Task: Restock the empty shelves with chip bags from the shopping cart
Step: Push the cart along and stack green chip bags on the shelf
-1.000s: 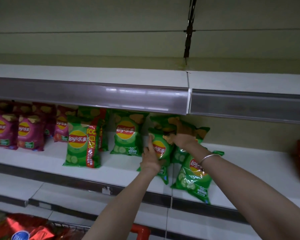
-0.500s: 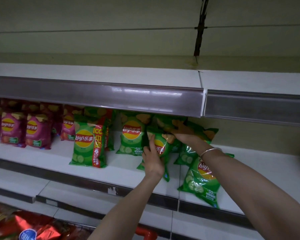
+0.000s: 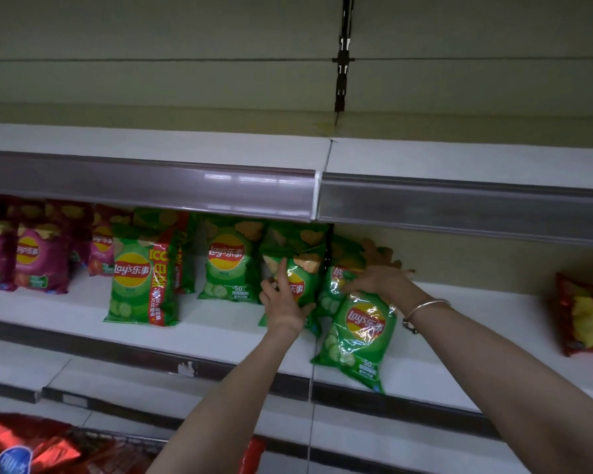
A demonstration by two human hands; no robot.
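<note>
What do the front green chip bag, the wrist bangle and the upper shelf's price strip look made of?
The front green chip bag: glossy plastic film, probably; it is crinkled with sharp glints. The bangle: polished silvery metal, apparently; a thin bright band. The price strip: smooth translucent plastic, likely; streaky light reflections run along it.

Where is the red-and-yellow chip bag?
Head view, far right: the red-and-yellow bag sits on the middle shelf, apart from the green bags, right of the right hand.
</note>
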